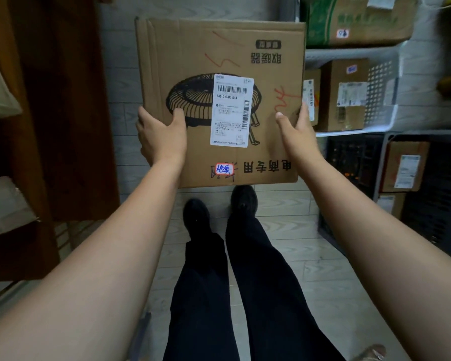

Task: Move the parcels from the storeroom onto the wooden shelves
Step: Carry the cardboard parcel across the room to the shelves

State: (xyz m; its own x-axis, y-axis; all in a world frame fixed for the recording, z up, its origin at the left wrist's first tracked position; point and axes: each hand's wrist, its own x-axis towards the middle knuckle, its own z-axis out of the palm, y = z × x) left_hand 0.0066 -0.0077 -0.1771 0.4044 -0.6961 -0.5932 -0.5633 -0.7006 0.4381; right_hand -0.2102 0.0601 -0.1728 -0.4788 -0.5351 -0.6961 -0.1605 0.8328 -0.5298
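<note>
A large flat cardboard parcel with a heater drawing, red scribbles and a white shipping label is held out in front of me above the tiled floor. My left hand grips its left edge, thumb on the top face. On the parcel's right edge sits my right hand, its thumb on top too. A dark wooden shelf unit stands at the left.
White wire racks at the right hold several cardboard parcels. Black crates and another box sit lower right. My legs and black shoes stand on the pale tiled floor between the two sides.
</note>
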